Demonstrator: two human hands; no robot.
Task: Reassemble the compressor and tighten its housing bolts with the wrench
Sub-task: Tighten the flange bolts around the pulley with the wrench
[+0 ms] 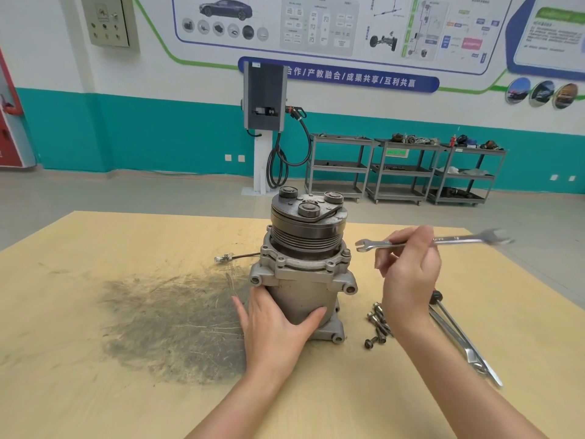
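Note:
A grey metal compressor (304, 264) stands upright in the middle of the wooden table (95, 391), its black pulley and clutch plate on top. My left hand (275, 327) grips the lower front of its housing. My right hand (408, 274) holds a silver open-ended wrench (468, 240) level in the air, to the right of the compressor. The wrench's left jaw sits just right of a housing bolt (346, 253) on the flange, apart from it. Several loose bolts (378, 324) lie on the table right of the compressor's base.
More wrenches and a black-tipped tool (465, 340) lie on the table at the right. A dark oily stain (171, 324) covers the table's left-centre. A thin wire with a white connector (226, 257) runs left from the compressor. Grey shelving carts (405, 169) and a charging post (264, 128) stand at the far wall.

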